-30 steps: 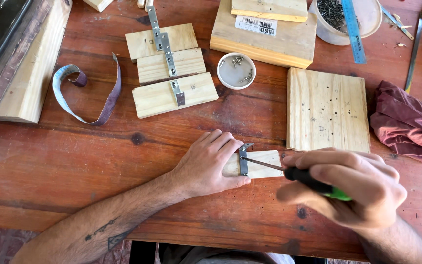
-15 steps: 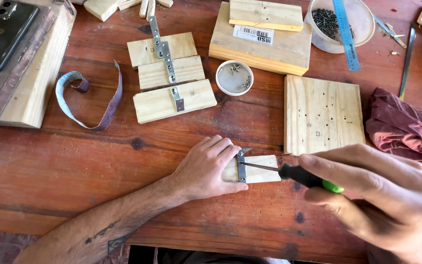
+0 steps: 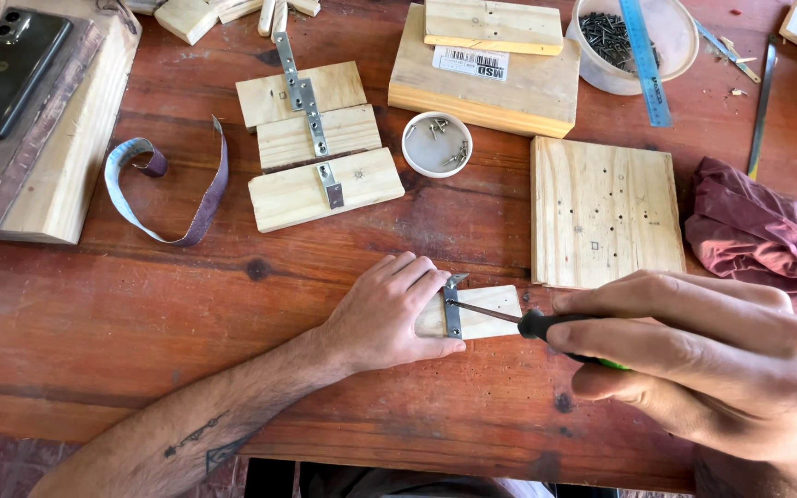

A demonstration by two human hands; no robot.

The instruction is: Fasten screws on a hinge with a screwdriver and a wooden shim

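The left hand [image 3: 389,314] lies flat on a small wooden block [image 3: 486,312] near the front edge of the reddish wooden surface [image 3: 94,314], its fingers [image 3: 422,277] pressed together over the block's left end, beside a metal bracket [image 3: 453,309] that crosses the block. The right hand [image 3: 703,360] has its fingers curled tight around the black and green handle of a screwdriver [image 3: 546,323], whose tip touches the bracket. Farther back, three wooden blocks [image 3: 315,148] lie joined by metal brackets, with a small white dish of screws [image 3: 436,144] just to their right. A square wooden board with holes [image 3: 606,212] lies right of the dish, and a crumpled dark red cloth [image 3: 758,231] rests at the right edge. A loop of sanding belt [image 3: 172,184] lies to the left.
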